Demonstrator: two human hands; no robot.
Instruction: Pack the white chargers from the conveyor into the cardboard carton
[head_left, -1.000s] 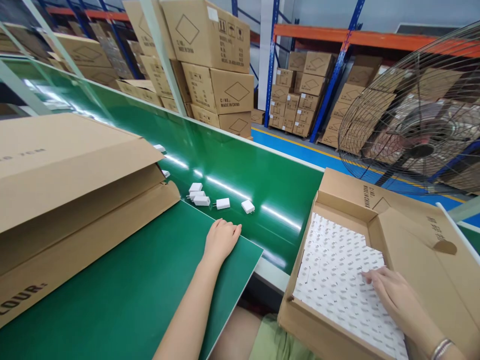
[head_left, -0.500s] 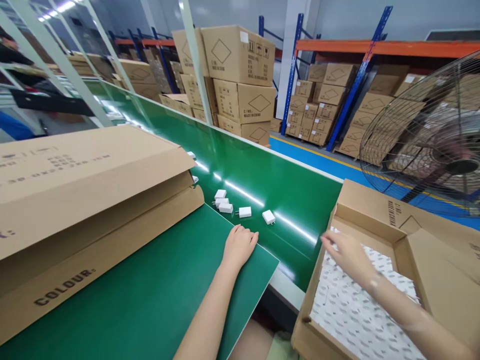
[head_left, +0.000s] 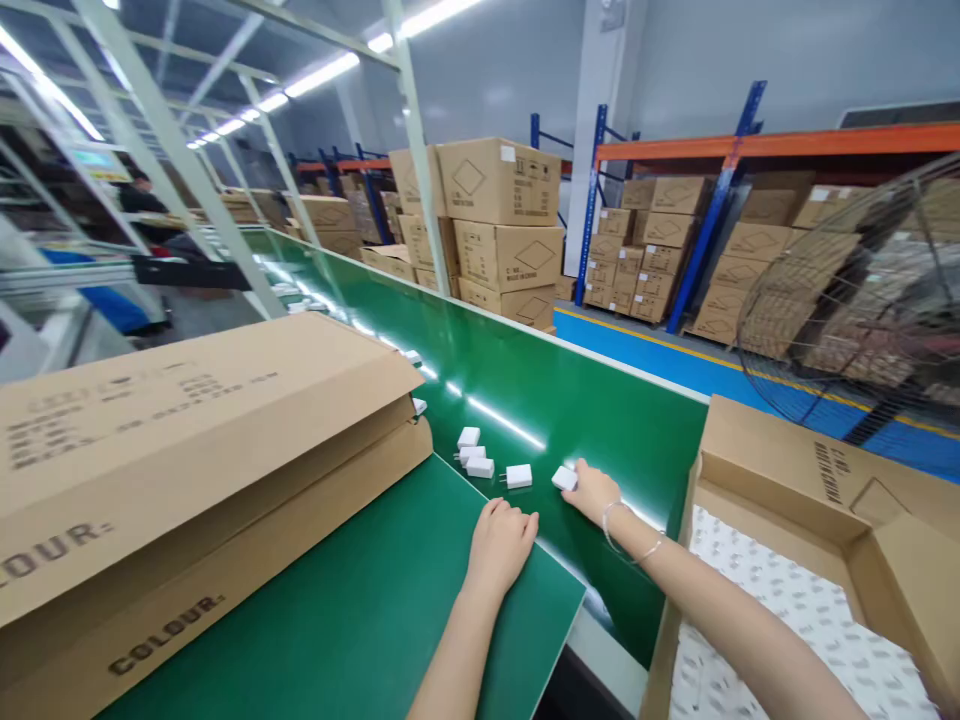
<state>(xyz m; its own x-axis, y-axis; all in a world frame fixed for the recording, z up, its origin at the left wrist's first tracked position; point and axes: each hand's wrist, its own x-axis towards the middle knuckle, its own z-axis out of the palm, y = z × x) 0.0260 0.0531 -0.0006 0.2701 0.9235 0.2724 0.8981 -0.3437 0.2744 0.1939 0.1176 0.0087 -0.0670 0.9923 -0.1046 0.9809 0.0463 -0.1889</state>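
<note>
At the green belt, my right hand [head_left: 592,492] is closed on a white plug-in charger [head_left: 564,479], with thumb and fingers at its right side. My left hand [head_left: 504,540] rests on the corner part of a green tabletop [head_left: 315,610], its fingers curled down at the edge. Nothing shows in that hand, though its underside is hidden. Just beyond it lies another white charger [head_left: 518,477], metal prongs pointing left. Further left on the belt is a small cluster of white chargers [head_left: 480,467]. A clear bangle circles my right wrist.
On the left a large cardboard box [head_left: 225,500] stands on the tabletop. An open carton [head_left: 757,478] at right holds white patterned packing sheets [head_left: 780,620]. Beyond the green belt [head_left: 600,400] are stacked cartons [head_left: 510,255], racking and a large fan [head_left: 862,310].
My right hand has moved left from above the open carton to the rightmost charger and closed on it. My left hand stays at the tabletop edge. The camera view has tilted up.
</note>
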